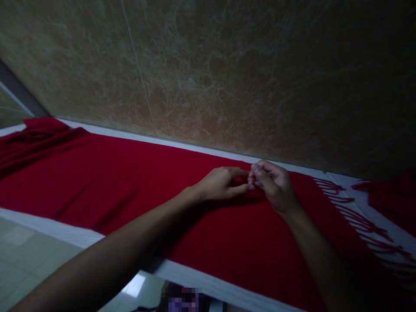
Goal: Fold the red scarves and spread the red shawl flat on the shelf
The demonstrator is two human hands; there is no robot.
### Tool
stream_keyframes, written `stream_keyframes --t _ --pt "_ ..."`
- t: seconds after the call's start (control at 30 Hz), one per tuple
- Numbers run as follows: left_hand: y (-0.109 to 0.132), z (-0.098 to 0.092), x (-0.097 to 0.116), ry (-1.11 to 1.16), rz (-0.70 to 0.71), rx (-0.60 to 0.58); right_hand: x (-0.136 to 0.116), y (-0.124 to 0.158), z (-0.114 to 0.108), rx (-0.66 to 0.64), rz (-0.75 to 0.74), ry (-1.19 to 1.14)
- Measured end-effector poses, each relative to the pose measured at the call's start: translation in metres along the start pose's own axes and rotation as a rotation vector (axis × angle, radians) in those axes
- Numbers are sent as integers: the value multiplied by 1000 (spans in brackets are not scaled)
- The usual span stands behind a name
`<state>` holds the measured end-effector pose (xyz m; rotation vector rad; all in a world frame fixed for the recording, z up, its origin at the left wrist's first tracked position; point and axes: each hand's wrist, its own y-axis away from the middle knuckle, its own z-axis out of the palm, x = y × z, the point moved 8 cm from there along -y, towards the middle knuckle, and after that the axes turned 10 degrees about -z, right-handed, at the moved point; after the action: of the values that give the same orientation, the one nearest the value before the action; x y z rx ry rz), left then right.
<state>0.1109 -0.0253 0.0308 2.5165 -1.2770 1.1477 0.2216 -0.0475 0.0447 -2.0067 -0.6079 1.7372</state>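
Note:
A red scarf with a fringe at its right end lies spread along a narrow white surface. My left hand rests low over the middle of the scarf, its thumb and fingers stretched out and apart, tips reaching to my right hand. My right hand is closed in a pinch just above the cloth, palm side partly turned up. Whatever its fingertips hold, if anything, is too small to make out. The fingertips of both hands meet or overlap.
Behind the white surface rises a brown marbled wall. The scarf is bunched in folds at the far left. More red cloth lies at the right. Below is a tiled floor, with a partly blurred dark object at the bottom.

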Motion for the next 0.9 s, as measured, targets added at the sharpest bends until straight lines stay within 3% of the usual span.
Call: stream_keyframes --t 0.27,0.6,0.9 --pt "1 1 2 -19 18 -3 -2 2 3 -50 -50 152" --pt "1 -1 0 33 48 1 -4 2 2 -55 -51 168" --pt "1 0 -1 -17 -7 19 -9 2 4 -60 -78 188"
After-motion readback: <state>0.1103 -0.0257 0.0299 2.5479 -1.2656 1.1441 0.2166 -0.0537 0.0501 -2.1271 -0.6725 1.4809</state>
